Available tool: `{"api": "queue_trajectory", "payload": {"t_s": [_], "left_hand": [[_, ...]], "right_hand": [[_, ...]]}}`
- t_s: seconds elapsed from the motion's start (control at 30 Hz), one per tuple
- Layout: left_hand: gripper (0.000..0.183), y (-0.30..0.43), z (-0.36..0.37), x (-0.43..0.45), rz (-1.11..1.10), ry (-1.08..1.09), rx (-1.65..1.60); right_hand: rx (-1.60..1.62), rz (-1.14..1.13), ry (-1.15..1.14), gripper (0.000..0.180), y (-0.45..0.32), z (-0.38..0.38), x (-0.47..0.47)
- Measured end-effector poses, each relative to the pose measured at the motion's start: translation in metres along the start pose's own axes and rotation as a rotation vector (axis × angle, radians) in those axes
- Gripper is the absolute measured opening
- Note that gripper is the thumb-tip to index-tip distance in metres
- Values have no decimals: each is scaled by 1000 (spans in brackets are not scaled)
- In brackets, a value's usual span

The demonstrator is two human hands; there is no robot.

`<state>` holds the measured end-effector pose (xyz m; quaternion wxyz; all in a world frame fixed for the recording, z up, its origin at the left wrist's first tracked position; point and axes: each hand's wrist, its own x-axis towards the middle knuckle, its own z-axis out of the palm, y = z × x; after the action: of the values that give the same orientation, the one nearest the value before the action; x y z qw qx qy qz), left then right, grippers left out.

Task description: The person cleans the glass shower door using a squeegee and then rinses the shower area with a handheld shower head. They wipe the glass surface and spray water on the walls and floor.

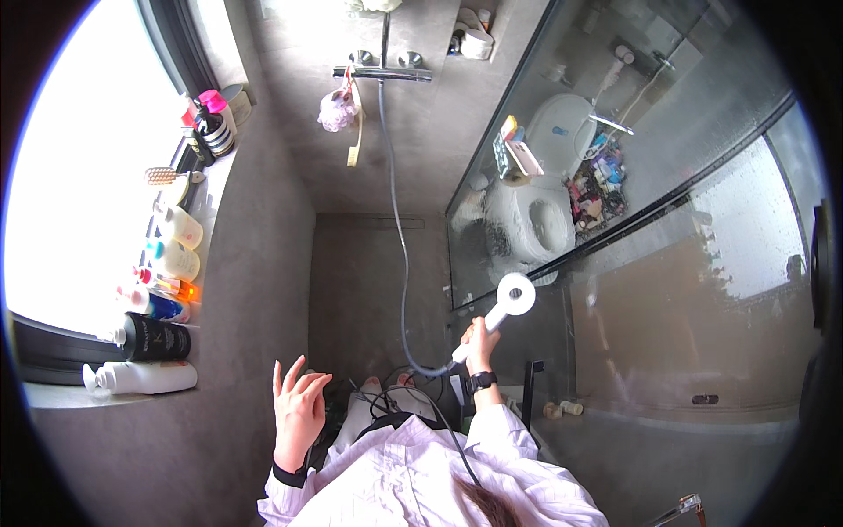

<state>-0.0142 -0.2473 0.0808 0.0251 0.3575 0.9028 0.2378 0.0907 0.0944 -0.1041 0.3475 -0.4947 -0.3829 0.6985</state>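
Observation:
My right hand (481, 344) grips the handle of a white handheld shower head (516, 294), whose round head points up and to the right, towards the glass panel. A grey shower hose (399, 230) runs from the handle up to the chrome shower mixer (395, 74) on the far wall. Raised at the lower left, my left hand (299, 408) has its fingers apart and holds nothing. A lilac mesh sponge (337, 110) and a long-handled brush (356, 138) hang from the mixer. Water streaks and droplets cover parts of the glass shower panel (487, 197).
On the window ledge (214, 191) at the left stand several bottles, among them a black pump bottle (157, 337) and a white one (148, 377), plus a hairbrush (164, 176). Behind the glass is a toilet (543, 217). A wall niche holds small containers (475, 43).

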Motion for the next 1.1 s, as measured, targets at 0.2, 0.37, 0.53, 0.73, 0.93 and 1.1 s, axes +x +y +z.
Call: {"api": "queue_trajectory", "payload": {"t_s": [0.2, 0.37, 0.53, 0.73, 0.93, 1.1], "left_hand": [[31, -3, -1, 4, -17, -4, 11], [31, -3, 0, 8, -35, -7, 0], [31, -6, 2, 11, -55, -12, 10], [31, -10, 0, 9, -105, 16, 6], [29, -17, -4, 8, -146, 77, -18], [29, -15, -2, 14, -140, 79, -37]], "right_hand": [[-41, -5, -9, 26, -30, 16, 3], [86, -306, -154, 10, -109, 43, 12], [159, -358, -143, 9, -133, 56, 36], [-2, -145, -2, 24, -58, 44, 55], [-78, -250, -32, 27, -99, 57, 70], [61, -543, -154, 9, -208, 93, 61]]}}
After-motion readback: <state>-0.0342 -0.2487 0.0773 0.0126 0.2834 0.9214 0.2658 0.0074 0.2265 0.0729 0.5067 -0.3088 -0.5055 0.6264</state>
